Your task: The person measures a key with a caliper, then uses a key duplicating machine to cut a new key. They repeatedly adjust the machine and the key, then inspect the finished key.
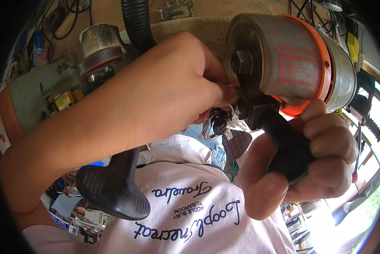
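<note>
A key-cutting machine fills the view before me. My left hand (206, 82) reaches across from the left, thumb and fingertips pinched at the dark metal vise jaw (255, 111). A bunch of keys (220, 123) with a carabiner-like ring hangs beneath those fingertips; the part they pinch is mostly hidden. My right hand (329, 152) is wrapped around a black wing handle (290, 149) below the vise. Just above sits the wheel housing, with a clear cover (291, 60) that bears red print and an orange band (323, 63). A second black wing handle (113, 187) stands under my left forearm.
A black corrugated hose (137, 25) rises behind my forearm. Left of it are a knurled metal collar (99, 57) and a grey-green machine panel (37, 92). Cables (66, 28) lie on the brown surface at the back. My white shirt (183, 203) is close below the machine.
</note>
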Tool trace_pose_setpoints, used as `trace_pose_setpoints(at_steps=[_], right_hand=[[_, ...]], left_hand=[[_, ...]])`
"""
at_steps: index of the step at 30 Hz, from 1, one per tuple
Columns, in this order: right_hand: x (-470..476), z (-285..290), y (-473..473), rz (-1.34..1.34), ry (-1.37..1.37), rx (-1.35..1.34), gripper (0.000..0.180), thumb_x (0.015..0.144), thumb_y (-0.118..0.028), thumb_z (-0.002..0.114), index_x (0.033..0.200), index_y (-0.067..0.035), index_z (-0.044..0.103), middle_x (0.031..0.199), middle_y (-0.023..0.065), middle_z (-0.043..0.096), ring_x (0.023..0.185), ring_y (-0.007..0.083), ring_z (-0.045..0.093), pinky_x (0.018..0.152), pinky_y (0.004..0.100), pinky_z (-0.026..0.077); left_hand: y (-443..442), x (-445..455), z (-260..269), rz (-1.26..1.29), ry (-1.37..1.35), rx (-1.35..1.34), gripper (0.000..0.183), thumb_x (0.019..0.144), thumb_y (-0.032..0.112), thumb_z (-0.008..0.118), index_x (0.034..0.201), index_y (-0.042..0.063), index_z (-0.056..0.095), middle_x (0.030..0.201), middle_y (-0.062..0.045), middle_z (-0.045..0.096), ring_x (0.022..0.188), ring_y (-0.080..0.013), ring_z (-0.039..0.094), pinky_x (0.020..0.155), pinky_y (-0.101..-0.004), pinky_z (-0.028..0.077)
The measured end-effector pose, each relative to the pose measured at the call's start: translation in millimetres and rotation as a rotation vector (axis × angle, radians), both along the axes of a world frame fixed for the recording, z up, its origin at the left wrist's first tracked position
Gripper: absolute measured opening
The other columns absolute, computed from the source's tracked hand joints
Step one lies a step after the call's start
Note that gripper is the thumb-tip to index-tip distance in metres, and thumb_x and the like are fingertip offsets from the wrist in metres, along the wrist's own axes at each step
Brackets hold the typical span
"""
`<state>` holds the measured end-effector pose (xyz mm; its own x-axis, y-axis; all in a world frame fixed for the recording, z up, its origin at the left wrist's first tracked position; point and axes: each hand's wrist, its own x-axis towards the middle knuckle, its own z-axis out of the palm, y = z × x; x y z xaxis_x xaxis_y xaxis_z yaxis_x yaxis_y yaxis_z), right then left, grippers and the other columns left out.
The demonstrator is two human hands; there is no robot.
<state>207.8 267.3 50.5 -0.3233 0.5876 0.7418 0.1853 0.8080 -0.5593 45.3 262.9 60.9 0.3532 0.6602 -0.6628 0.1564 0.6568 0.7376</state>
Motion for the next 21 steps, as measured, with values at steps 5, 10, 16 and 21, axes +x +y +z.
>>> trace_pose_setpoints(at_steps=[5,10,16,21], right_hand=[[28.9,13.2,0.1,0.039,-0.228,-0.019,0.054,0.076,-0.042,0.052,0.11,-0.005,0.032,0.081,0.0101,0.037,0.07,0.0227,0.042,0.068,0.0385,0.041],[42.2,16.5,-1.8,0.023,-0.385,0.003,0.078,0.071,-0.064,0.052,0.116,-0.005,0.03,0.091,0.0137,0.045,0.081,0.0258,0.05,0.079,0.0401,0.043],[42.6,13.7,1.0,0.101,-0.355,-0.04,0.086,0.065,-0.071,0.052,0.117,-0.005,0.032,0.092,0.014,0.047,0.079,0.0227,0.05,0.078,0.0381,0.044],[43.0,12.0,2.2,0.117,-0.321,-0.044,0.086,0.065,-0.07,0.053,0.117,-0.005,0.034,0.092,0.0136,0.047,0.074,0.021,0.049,0.075,0.0374,0.044]], left_hand=[[-1.4,-0.7,-1.2,0.006,-0.012,0.025,0.021,0.081,0.012,0.057,0.071,-0.006,0.061,0.049,-0.004,0.051,0.035,-0.0044,0.041,0.035,-0.0193,0.03],[1.8,-0.1,2.9,-0.029,0.012,-0.013,0.021,0.081,0.012,0.057,0.073,-0.007,0.061,0.048,-0.003,0.049,0.036,-0.0047,0.041,0.038,-0.0199,0.035],[0.8,-0.3,1.3,-0.022,0.011,-0.022,0.021,0.082,0.012,0.056,0.074,-0.008,0.061,0.047,-0.002,0.048,0.037,-0.0049,0.042,0.048,-0.0212,0.043],[1.4,-0.1,1.6,-0.03,0.006,-0.022,0.021,0.082,0.011,0.055,0.076,-0.008,0.06,0.047,-0.002,0.048,0.037,-0.0048,0.042,0.048,-0.0211,0.044]])
